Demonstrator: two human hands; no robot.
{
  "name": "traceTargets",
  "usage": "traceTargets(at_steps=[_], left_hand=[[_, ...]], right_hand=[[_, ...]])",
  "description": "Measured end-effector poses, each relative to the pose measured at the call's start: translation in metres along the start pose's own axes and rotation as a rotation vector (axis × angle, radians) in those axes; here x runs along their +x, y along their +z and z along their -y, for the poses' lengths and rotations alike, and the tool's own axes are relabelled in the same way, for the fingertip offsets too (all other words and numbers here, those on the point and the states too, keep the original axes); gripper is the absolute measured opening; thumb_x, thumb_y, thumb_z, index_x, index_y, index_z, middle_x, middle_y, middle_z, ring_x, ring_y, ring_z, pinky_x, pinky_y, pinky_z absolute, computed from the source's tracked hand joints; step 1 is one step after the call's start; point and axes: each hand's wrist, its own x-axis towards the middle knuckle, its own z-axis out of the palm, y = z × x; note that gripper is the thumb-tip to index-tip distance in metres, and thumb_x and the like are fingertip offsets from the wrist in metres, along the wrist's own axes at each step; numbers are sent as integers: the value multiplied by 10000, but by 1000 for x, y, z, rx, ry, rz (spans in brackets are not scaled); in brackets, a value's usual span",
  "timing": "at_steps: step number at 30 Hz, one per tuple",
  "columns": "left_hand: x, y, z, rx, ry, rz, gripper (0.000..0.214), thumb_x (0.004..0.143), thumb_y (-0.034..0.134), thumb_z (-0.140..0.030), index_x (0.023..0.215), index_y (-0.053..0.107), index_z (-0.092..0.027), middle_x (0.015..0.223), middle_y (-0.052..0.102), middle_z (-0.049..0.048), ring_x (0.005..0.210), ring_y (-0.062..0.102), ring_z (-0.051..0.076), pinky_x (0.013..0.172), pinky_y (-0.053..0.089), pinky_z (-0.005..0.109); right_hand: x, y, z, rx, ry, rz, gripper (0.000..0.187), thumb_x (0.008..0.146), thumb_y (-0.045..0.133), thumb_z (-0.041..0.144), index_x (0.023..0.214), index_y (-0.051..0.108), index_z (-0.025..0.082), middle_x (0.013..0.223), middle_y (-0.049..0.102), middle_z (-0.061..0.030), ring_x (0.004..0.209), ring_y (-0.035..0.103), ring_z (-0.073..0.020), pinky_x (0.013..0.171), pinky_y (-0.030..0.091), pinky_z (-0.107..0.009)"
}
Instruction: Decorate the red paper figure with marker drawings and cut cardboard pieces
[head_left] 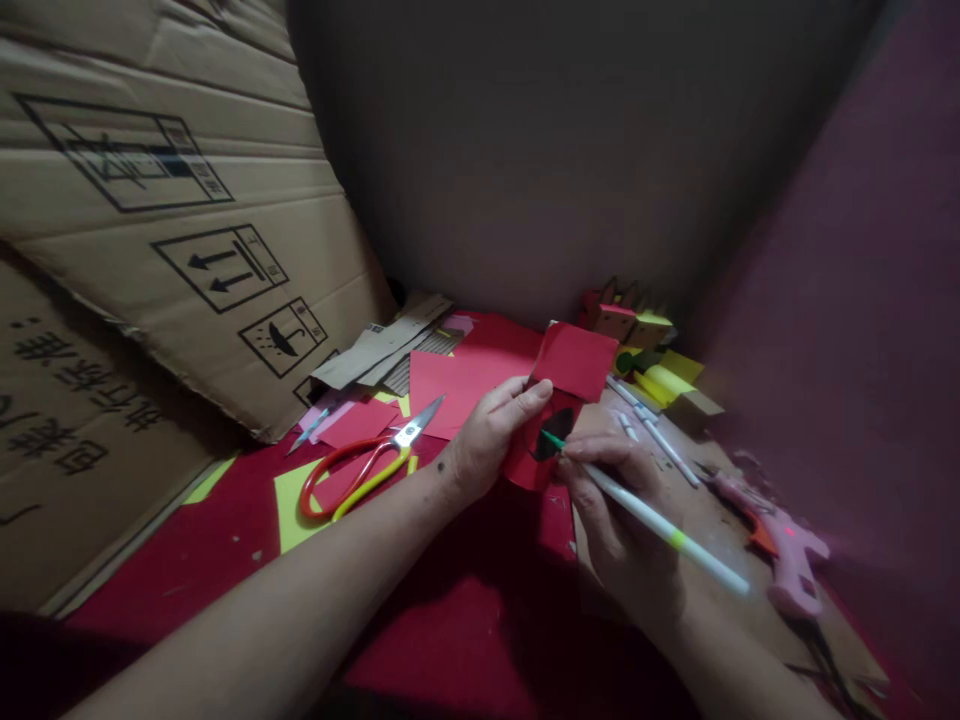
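My left hand (499, 435) grips a red paper tube (527, 470) with a flat red square (576, 358) at its top end. A dark patch (553, 432) shows on the tube's side. Between the fingers of my right hand (619, 490) is a white marker pen (667, 530) with a yellow-green band. Its green tip meets or nearly meets the dark patch; I cannot tell which. Left of my left hand lie scissors (360, 480) with one red and one yellow handle, blades slightly apart, on scraps of paper.
Red paper sheets (442, 385) and cardboard strips (390, 345) lie at the back. Large cardboard boxes (165, 130) stand at the left. On the right, several white pens (667, 445) and a pink glue gun (791, 560) rest on a cardboard sheet. Yellow paper pieces (667, 380) sit behind them.
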Motion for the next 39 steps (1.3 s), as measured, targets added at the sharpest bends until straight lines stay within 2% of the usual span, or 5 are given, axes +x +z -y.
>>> traceTargets(at_steps=[5,10,20,31,39], left_hand=[[0,-2,0,106,46,-27,256,870,632,-389,768,617,-154,721,595,-19,664,514,120,654,411,239],[1,-4,3,108,44,-22,267,873,626,-403,768,604,-158,713,581,-20,648,502,115,622,399,238],[0,-1,3,54,6,15,235,858,640,-393,840,634,-158,740,614,0,675,545,131,649,425,250],[1,-3,0,128,43,-24,258,877,609,-403,789,611,-161,735,588,-5,667,515,132,650,417,257],[1,-3,1,122,25,-14,268,883,597,-419,810,607,-161,743,593,0,672,525,131,655,421,257]], right_hand=[[-2,-1,0,51,25,44,198,881,567,50,968,588,228,917,606,-3,878,585,-123,791,487,-236],[-3,-4,1,95,49,93,190,887,555,55,968,589,223,923,598,-12,885,584,-135,778,484,-253],[2,-1,1,-30,9,-26,198,889,560,59,973,584,237,881,604,14,798,600,-113,738,499,-235],[-4,-5,-1,108,58,103,190,898,554,66,978,591,233,935,593,-9,902,570,-139,799,461,-262],[-5,-8,-3,199,116,127,157,916,530,91,965,588,229,933,583,-25,908,557,-168,794,458,-308]])
